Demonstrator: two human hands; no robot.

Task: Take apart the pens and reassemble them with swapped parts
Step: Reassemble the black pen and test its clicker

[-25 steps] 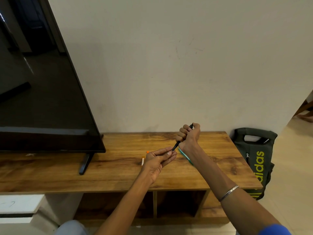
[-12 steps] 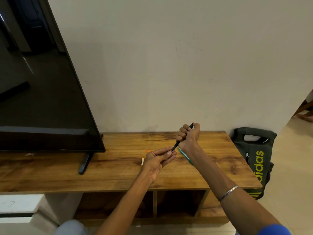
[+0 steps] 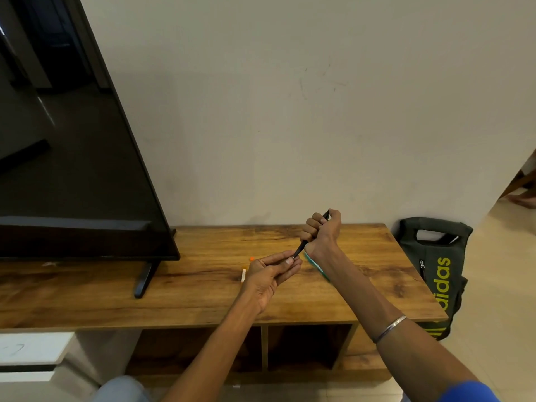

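Observation:
My right hand is fisted round a black pen held slanted above the wooden TV cabinet. My left hand pinches the pen's lower tip between thumb and fingers. A teal pen part lies on the wood, partly hidden under my right wrist. Left of my left hand lie a small orange piece and a short white-and-orange piece.
A large black TV on a stand foot fills the cabinet's left half. A dark bag with yellow lettering leans against the cabinet's right end. The wall stands right behind the cabinet. Open shelves sit below the top.

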